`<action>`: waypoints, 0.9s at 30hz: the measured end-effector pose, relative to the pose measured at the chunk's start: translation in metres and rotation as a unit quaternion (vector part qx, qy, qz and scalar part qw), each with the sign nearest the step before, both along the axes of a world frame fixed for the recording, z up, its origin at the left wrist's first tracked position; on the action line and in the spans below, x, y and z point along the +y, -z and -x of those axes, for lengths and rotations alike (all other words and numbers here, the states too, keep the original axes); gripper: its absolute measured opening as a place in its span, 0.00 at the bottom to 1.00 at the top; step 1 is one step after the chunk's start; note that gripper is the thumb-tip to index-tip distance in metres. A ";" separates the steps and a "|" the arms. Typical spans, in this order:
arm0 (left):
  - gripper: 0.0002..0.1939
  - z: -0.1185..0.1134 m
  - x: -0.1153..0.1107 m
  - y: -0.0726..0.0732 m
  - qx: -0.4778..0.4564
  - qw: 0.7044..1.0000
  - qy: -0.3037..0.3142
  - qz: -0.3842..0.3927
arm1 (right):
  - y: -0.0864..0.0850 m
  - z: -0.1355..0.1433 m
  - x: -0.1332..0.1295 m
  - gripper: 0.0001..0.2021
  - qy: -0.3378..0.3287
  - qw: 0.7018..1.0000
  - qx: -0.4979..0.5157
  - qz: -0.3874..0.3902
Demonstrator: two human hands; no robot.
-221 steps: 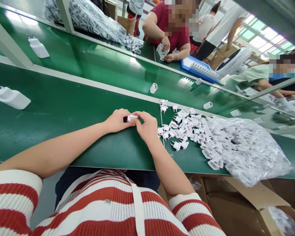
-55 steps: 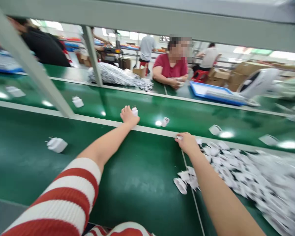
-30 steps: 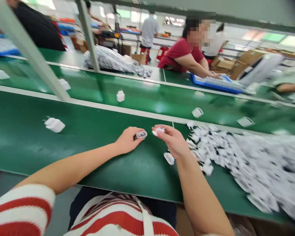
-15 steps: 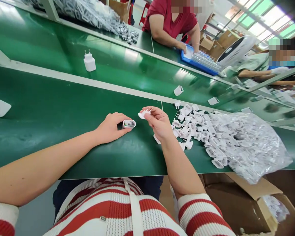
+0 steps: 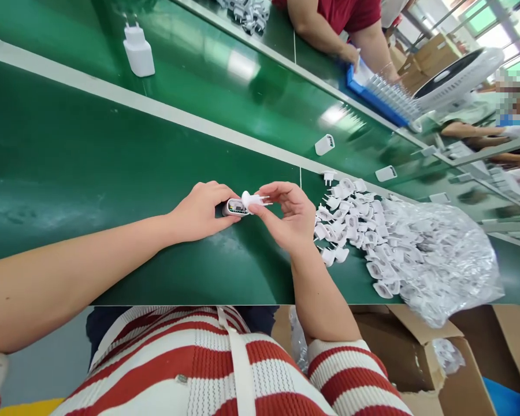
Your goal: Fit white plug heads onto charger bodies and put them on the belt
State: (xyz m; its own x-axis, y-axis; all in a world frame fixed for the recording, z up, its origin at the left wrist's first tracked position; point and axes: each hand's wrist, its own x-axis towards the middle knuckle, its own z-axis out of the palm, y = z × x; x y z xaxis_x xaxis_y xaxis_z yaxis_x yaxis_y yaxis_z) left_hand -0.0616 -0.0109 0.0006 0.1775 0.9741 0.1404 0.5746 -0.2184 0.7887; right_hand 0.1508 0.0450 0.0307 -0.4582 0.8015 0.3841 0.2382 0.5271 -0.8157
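Note:
My left hand [image 5: 205, 212] grips a white charger housing [image 5: 235, 208] between thumb and fingers; its open end faces me and shows a circuit board inside. In my right hand [image 5: 288, 215] is a white plug cap [image 5: 252, 200], pinched by thumb and fingertips, its two pins pointing right. The cap's left edge meets the right side of the housing's open end. To the right of my right hand lies a loose pile of white plug caps [image 5: 351, 216], spilling from a clear plastic bag [image 5: 455, 254].
An assembled charger [image 5: 138, 52] stands on the green belt [image 5: 190, 69] beyond a pale rail [image 5: 156, 112], with housings [image 5: 325, 144] farther right. Across it, a person's arms [image 5: 320, 34] reach to a blue tray [image 5: 372, 95]. Cardboard boxes [image 5: 416, 346] sit below the table edge.
My right hand has turned the plug cap and brought it against the housing's open end. My left hand still holds the housing, now slightly farther right. The camera view has shifted.

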 end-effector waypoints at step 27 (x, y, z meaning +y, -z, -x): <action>0.17 -0.001 0.000 0.005 -0.029 1.000 -0.004 0.007 | 0.006 0.013 -0.010 0.10 -0.013 0.967 -0.146 -0.208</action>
